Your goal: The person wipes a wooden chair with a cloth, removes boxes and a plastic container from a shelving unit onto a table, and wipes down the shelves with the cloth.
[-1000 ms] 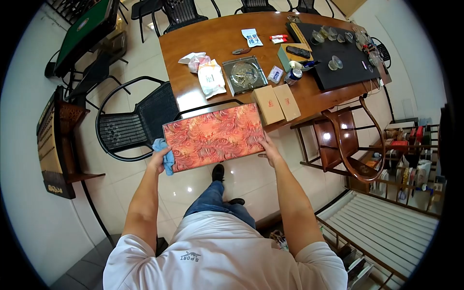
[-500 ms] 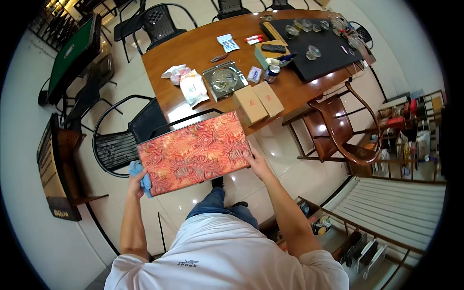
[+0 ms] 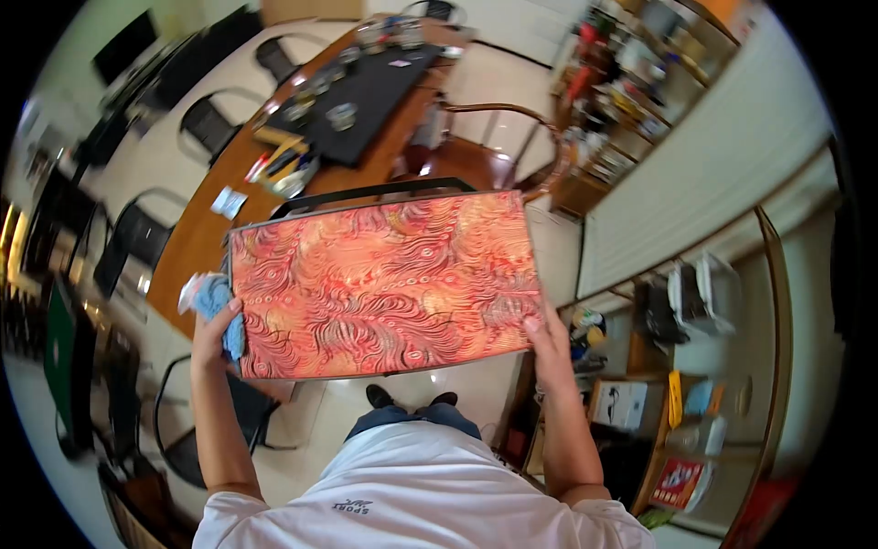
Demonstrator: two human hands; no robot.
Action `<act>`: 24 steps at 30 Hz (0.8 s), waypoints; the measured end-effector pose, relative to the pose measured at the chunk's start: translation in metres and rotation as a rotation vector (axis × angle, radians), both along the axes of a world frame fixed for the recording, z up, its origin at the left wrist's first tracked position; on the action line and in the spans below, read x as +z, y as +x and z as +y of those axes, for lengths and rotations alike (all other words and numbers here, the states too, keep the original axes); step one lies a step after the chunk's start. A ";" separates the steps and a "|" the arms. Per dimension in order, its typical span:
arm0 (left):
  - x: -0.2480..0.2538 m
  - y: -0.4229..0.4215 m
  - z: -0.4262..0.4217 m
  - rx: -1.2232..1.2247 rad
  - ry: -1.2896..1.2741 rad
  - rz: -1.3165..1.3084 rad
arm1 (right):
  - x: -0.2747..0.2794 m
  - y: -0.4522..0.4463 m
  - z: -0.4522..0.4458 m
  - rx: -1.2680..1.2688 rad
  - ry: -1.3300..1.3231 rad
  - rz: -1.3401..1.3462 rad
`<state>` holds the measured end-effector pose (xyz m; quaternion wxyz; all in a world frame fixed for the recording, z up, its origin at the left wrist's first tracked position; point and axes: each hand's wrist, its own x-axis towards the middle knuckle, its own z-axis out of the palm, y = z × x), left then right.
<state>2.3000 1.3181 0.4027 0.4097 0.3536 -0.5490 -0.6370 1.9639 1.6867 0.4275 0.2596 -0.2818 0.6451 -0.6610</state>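
Observation:
Held out in front of me is a wide rectangular case (image 3: 384, 288) with a red-orange swirl pattern on top and a dark rim. A black bar like a handle (image 3: 375, 193) runs along its far side. My left hand (image 3: 213, 334) is closed on the left edge, thumb on top, with a crumpled blue cloth (image 3: 216, 297) pinched against that side. On the right edge my right hand (image 3: 550, 343) grips near the front corner, its thumb on the patterned face. The fingers beneath the case are hidden.
Beyond the case stands a long wooden table (image 3: 197, 238) with a black tray (image 3: 366, 119) bearing glass cups. A wooden armchair (image 3: 476, 156) is beside it. Shelves (image 3: 631, 403) line my right, and black chairs (image 3: 137, 242) stand at left.
My view and body have turned right, towards the shelves. The case came along in both hands and now looks larger and more level. The grip and the blue cloth stay on it.

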 end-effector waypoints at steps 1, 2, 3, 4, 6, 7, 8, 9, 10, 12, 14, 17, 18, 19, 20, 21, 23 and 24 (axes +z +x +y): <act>0.010 -0.007 -0.022 -0.172 0.065 0.048 | 0.024 0.030 0.009 -0.119 -0.005 0.041; 0.029 -0.054 -0.016 -0.333 0.102 0.061 | 0.032 0.019 0.039 -0.227 -0.039 0.052; 0.046 -0.108 0.009 -0.385 0.058 0.074 | 0.039 0.001 0.080 -0.301 -0.084 0.064; 0.056 -0.145 0.021 -0.448 0.047 0.085 | 0.046 0.000 0.110 -0.402 -0.139 0.049; 0.073 -0.209 0.042 -0.543 0.009 0.065 | 0.080 0.013 0.153 -0.542 -0.205 0.116; 0.076 -0.241 0.048 -0.618 0.016 0.107 | 0.093 0.020 0.170 -0.708 -0.139 0.162; 0.102 -0.270 0.074 -0.731 0.004 0.174 | 0.105 0.029 0.189 -0.797 -0.171 0.172; 0.113 -0.296 0.091 -0.763 -0.009 0.201 | 0.114 0.037 0.205 -0.859 -0.188 0.216; 0.124 -0.320 0.105 -0.792 -0.019 0.229 | 0.123 0.047 0.219 -0.916 -0.203 0.260; 0.146 -0.364 0.124 -0.907 -0.099 0.223 | 0.134 0.067 0.245 -1.043 -0.232 0.287; 0.181 -0.403 0.160 -1.052 -0.060 0.268 | 0.149 0.087 0.259 -1.193 -0.229 0.319; 0.221 -0.459 0.200 -1.249 -0.025 0.300 | 0.170 0.107 0.272 -1.387 -0.292 0.387; 0.238 -0.476 0.217 -1.367 0.030 0.293 | 0.176 0.110 0.274 -1.504 -0.329 0.398; 0.251 -0.499 0.235 -1.453 0.022 0.344 | 0.186 0.118 0.281 -1.519 -0.278 0.372; 0.261 -0.522 0.252 -1.533 0.021 0.395 | 0.197 0.125 0.285 -1.527 -0.223 0.341; 0.272 -0.548 0.266 -1.605 -0.033 0.376 | 0.208 0.117 0.276 -1.668 -0.225 0.364; 0.294 -0.593 0.295 -1.754 -0.084 0.374 | 0.230 0.115 0.269 -1.731 -0.184 0.380; 0.304 -0.610 0.312 -1.835 -0.082 0.389 | 0.241 0.110 0.266 -1.781 -0.169 0.398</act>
